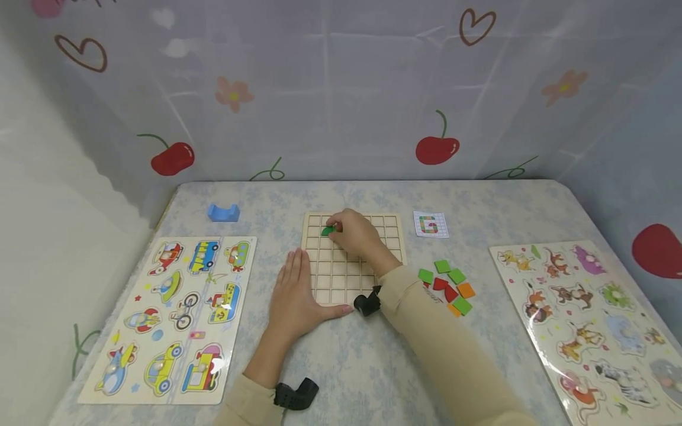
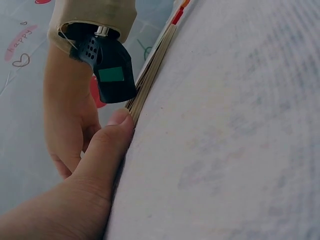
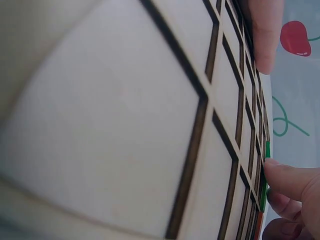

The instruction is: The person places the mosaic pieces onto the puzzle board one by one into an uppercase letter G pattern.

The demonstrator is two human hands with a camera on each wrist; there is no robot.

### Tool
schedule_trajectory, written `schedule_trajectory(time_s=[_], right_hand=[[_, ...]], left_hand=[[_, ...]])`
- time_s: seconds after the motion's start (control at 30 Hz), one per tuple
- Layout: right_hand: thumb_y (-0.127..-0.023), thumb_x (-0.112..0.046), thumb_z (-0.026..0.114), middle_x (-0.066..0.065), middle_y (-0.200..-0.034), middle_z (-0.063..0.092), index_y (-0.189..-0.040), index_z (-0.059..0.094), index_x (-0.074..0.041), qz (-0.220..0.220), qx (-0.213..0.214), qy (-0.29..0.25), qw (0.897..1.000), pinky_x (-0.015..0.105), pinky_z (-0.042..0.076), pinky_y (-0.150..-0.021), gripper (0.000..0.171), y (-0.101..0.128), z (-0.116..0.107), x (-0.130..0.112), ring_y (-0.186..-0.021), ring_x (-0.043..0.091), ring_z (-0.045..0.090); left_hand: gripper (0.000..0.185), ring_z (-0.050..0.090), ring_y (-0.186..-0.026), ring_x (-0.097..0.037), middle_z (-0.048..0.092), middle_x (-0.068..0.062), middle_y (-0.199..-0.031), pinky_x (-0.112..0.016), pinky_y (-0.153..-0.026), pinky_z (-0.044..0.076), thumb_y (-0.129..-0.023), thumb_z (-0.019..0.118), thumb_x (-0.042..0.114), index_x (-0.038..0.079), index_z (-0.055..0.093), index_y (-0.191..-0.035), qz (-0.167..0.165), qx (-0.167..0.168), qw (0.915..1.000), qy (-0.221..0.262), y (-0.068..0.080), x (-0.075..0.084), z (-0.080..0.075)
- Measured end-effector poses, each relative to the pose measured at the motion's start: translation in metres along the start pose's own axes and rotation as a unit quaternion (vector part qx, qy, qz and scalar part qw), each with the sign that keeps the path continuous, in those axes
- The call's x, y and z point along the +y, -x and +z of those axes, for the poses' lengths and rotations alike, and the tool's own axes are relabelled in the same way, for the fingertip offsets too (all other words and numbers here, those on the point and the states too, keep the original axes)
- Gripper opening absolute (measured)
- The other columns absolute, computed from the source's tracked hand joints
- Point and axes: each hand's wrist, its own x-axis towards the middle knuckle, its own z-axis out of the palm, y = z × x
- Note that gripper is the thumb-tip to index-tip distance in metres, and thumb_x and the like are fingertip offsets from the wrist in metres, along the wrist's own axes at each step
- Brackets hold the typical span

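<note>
A wooden grid board (image 1: 330,281) lies in the middle of the table. My right hand (image 1: 354,234) reaches over its upper part, thumb and forefinger pinching a small green tile (image 1: 326,231) at the grid's upper left squares. In the right wrist view, green (image 3: 263,197) and orange-red edges show beside the thumb (image 3: 285,177), low on the grid; the fingers partly hide them. My left hand (image 1: 295,296) lies with straight fingers along the board's left side. Its thumb (image 2: 107,145) stretches along the near edge, the tip against the board's side.
Right of the board lie several loose green, red and orange tiles (image 1: 456,276), below a pattern card (image 1: 431,225) with a coloured G. A vehicle puzzle (image 1: 186,278) is at left, an animal puzzle (image 1: 543,278) at right. A blue holder (image 1: 224,213) stands at back left.
</note>
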Motion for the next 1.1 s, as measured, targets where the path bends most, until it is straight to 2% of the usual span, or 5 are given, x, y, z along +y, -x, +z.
schedule_trajectory(time_s=[0.3,0.47,0.7,0.97,1.1], right_hand=[[-0.095,-0.023,0.068,0.001,-0.105,0.062,-0.117,0.074,-0.019,0.0,-0.007,0.003,1.0,0.032,0.051,-0.076,0.023,0.003,-0.003,0.003,-0.091,0.017,0.058],[-0.095,-0.023,0.068,0.0,-0.105,0.063,-0.12,0.073,-0.019,-0.018,-0.016,-0.005,1.0,0.034,0.05,-0.079,0.026,0.019,-0.014,0.012,-0.092,0.017,0.057],[-0.095,-0.023,0.066,0.002,-0.102,0.061,-0.122,0.069,-0.017,0.001,-0.007,-0.038,0.999,0.035,0.045,-0.071,0.028,0.053,-0.039,0.044,-0.08,0.021,0.052],[-0.095,-0.021,0.067,0.008,-0.109,0.06,-0.125,0.066,-0.013,0.058,-0.03,-0.019,0.998,0.031,0.043,-0.06,0.032,0.095,-0.077,0.093,-0.068,0.022,0.048],[-0.093,-0.019,0.068,0.012,-0.113,0.06,-0.125,0.066,-0.011,0.079,-0.034,0.01,0.996,0.038,0.049,-0.07,0.033,0.114,-0.093,0.113,-0.082,0.027,0.053]], left_hand=[[0.148,-0.001,-0.157,-0.026,0.005,-0.015,-0.167,-0.044,-0.128,0.01,-0.057,0.061,0.093,0.001,0.004,-0.158,0.002,-0.004,1.0,-0.003,-0.001,0.0,0.001],[0.148,0.0,-0.156,-0.027,0.006,-0.016,-0.167,-0.045,-0.127,0.011,-0.057,0.062,0.092,0.0,0.005,-0.158,0.001,-0.005,1.0,0.001,-0.002,0.0,0.001],[0.15,-0.001,-0.156,-0.027,0.005,-0.016,-0.167,-0.046,-0.127,0.012,-0.056,0.063,0.093,0.0,0.005,-0.158,-0.003,-0.004,1.0,0.007,-0.004,-0.001,0.002],[0.152,-0.002,-0.156,-0.027,0.002,-0.015,-0.168,-0.047,-0.127,0.011,-0.053,0.062,0.095,0.001,0.004,-0.159,-0.002,0.0,0.9998,0.021,-0.004,-0.002,0.003],[0.153,-0.002,-0.156,-0.026,0.002,-0.015,-0.168,-0.047,-0.127,0.011,-0.053,0.062,0.095,0.001,0.005,-0.159,-0.002,0.006,0.9996,0.027,-0.004,-0.002,0.004]])
